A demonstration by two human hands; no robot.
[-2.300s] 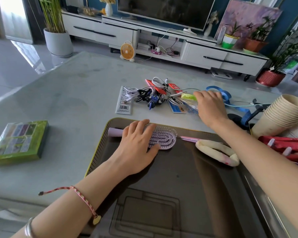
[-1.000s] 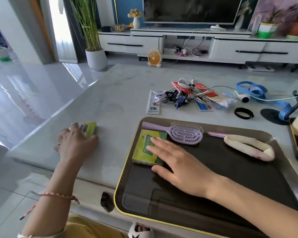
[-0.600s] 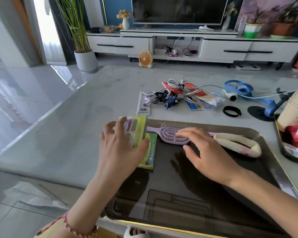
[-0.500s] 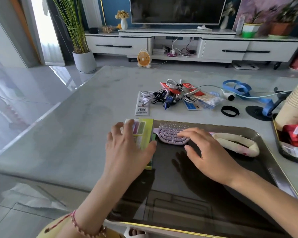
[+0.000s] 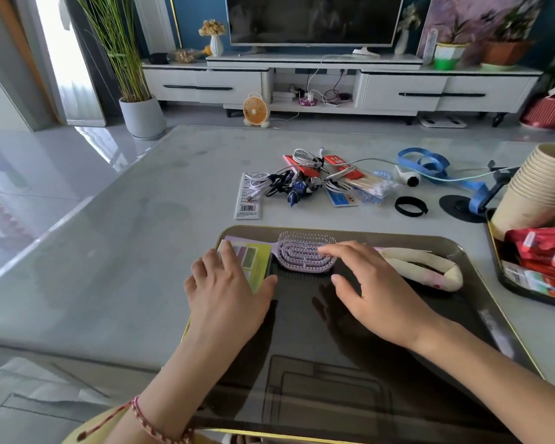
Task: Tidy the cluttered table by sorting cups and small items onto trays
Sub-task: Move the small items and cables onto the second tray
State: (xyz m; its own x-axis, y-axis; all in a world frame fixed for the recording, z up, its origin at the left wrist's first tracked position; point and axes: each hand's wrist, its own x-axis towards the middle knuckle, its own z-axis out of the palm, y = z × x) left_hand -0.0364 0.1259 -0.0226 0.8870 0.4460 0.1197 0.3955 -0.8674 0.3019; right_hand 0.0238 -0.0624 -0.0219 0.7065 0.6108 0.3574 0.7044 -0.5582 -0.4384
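Tray (image 5: 334,395): left hand (image 5: 228,299) flat atop green box (image 5: 258,261).

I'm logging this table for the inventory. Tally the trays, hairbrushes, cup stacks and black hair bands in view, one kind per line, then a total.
Trays: 2, the near tray and the side tray
Hairbrush: 1
Cup stack: 1
Black hair band: 1
Total: 5

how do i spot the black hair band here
Start at the big dark tray. Beyond its far edge, toward the right, lies the black hair band. It is a thin open ring, unlike the solid black disc to its right.
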